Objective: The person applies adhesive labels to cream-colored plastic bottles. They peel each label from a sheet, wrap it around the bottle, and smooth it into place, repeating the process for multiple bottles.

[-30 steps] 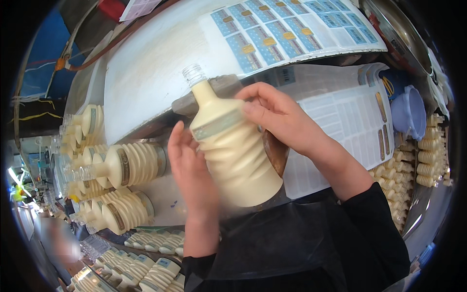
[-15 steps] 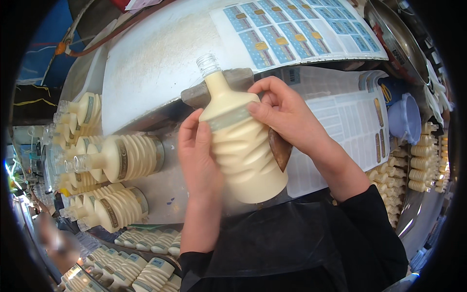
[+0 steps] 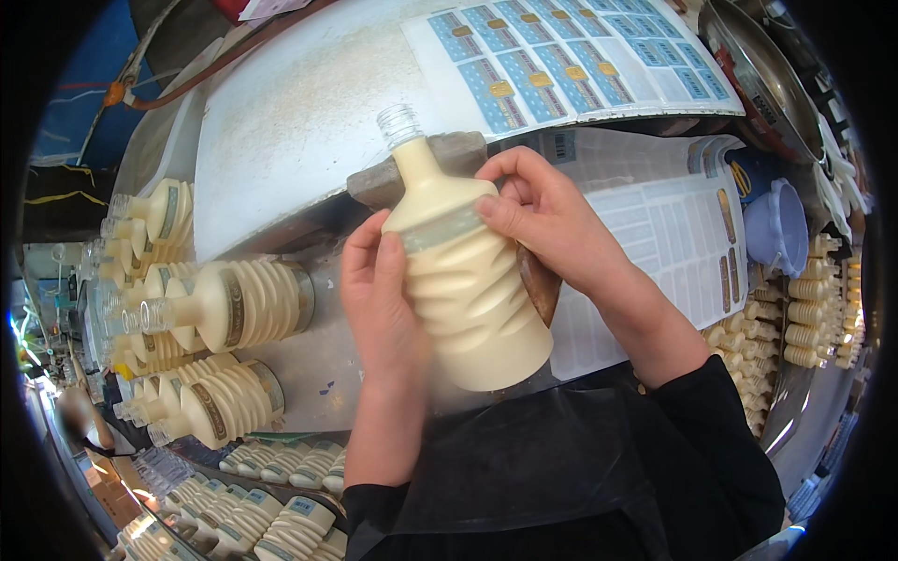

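Observation:
A cream-coloured bottle (image 3: 477,327) with a clear threaded neck and wavy ribs lies tilted in front of me, neck pointing away. Across its upper body, just under the shoulder, runs a pale translucent label strip (image 3: 440,227). My left hand (image 3: 379,280) is closed at the strip's left end, thumb and fingertips against the bottle's side. At the other end my right hand (image 3: 552,220) pinches with thumb and index finger. A grey block (image 3: 374,181) sits behind the bottle's neck, and a brown wedge-shaped piece (image 3: 541,285) shows at its right side.
Sheets of blue labels (image 3: 538,75) lie on the white board (image 3: 299,112) at the back. A mostly used label sheet (image 3: 645,224) spreads to the right. Labelled bottles (image 3: 262,304) lie at left; more fill the lower left and right. A lavender bucket (image 3: 776,229) stands at right.
My hands and the bottle have hardly moved. At the far lower left, a person in the background has shifted position.

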Demonstrator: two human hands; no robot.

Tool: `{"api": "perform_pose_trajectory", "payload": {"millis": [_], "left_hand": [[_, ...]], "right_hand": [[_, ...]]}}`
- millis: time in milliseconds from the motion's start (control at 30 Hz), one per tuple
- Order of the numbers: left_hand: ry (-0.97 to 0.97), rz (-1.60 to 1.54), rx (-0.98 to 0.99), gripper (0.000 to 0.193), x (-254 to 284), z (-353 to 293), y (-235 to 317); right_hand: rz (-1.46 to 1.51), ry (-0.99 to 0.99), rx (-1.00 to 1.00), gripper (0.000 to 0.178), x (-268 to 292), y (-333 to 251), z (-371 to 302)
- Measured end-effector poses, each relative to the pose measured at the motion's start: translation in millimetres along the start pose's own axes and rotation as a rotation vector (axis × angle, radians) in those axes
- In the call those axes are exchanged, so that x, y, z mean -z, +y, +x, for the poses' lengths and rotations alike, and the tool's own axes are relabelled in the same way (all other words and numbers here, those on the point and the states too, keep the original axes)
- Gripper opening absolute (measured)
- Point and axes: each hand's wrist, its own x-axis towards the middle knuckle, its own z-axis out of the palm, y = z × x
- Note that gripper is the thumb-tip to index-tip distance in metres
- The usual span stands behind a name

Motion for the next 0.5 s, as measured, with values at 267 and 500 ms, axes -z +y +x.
{"api": "perform_pose_trajectory", "payload": {"millis": [267, 500], "left_hand": [[-0.021, -0.060, 0.040, 0.030, -1.2, 2.1, 0.7], [-0.142, -0.159, 0.079, 0.032, -3.0, 0.1, 5.3]], "right_hand": [[0.205, -0.001, 0.010, 0.025, 28.1, 5.6, 6.9], [-0.043, 0.150, 0.266, 0.034, -4.0, -42.1, -14.9]]}}
